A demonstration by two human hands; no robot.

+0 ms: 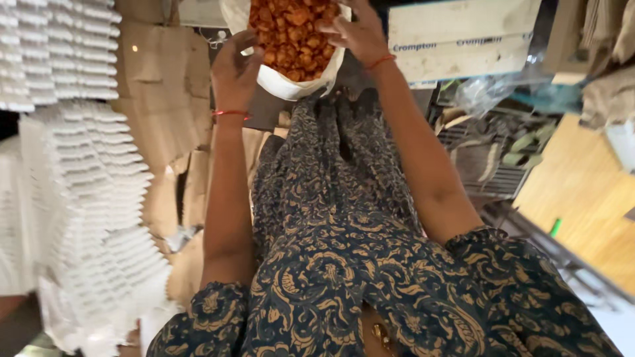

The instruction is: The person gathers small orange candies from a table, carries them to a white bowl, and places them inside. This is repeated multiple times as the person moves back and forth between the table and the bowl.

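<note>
Both hands grasp a white plastic bag (291, 82) heaped with orange-brown fried snack pieces (291, 30): the left hand (235, 69) cups its side, and the right hand (354, 33) pinches the rim, fingers among the snacks. The bag sags between them (above the patterned lap). If either grip slips, pieces would likely spill toward the stacked white foam trays (86, 198) left of the left hand.

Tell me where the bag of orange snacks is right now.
In the head view, the bag of orange snacks sits top centre, held between the left hand and right hand.
</note>
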